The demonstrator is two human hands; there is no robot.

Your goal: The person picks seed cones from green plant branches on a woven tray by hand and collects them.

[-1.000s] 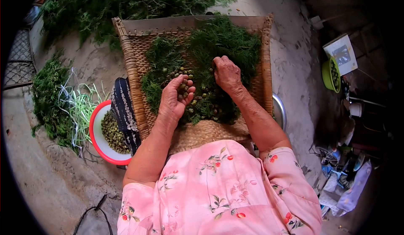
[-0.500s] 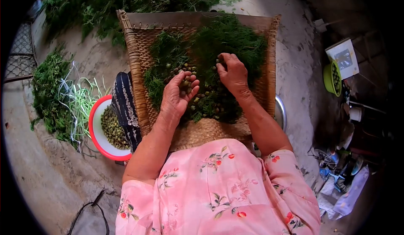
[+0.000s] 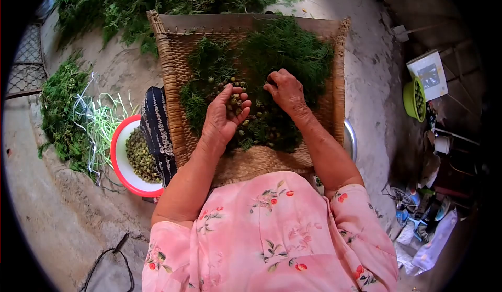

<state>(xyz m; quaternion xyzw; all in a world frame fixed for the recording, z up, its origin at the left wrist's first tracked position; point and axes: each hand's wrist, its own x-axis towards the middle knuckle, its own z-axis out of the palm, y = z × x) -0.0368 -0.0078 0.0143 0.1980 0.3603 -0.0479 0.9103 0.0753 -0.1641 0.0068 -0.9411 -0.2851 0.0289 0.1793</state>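
My left hand [image 3: 224, 115] is cupped palm up, its fingers curled round a small heap of round, green-brown fruits [image 3: 235, 105]. To its right, my right hand [image 3: 286, 94] has thumb and fingertips pinched together over the tray; whatever is between them is too small or hidden to make out. Both hands are above a woven wicker tray [image 3: 338, 82] that rests by my lap. Feathery green sprigs [image 3: 293, 43] cover much of the tray's far and right side. More of the round fruits lie among darker greenery below and between my hands.
On the left stands a red-rimmed white basin [image 3: 116, 158] part filled with similar fruits, beside a dark patterned cloth [image 3: 156, 130]. Pale plastic strips [image 3: 104, 124] and piles of green branches [image 3: 162, 1] lie on the floor. A green bowl [image 3: 409, 101] is at the right.
My right hand has shifted slightly left and down, and its fingers have drawn closer together. My left hand stays cupped round the fruits, nearly in the same place.
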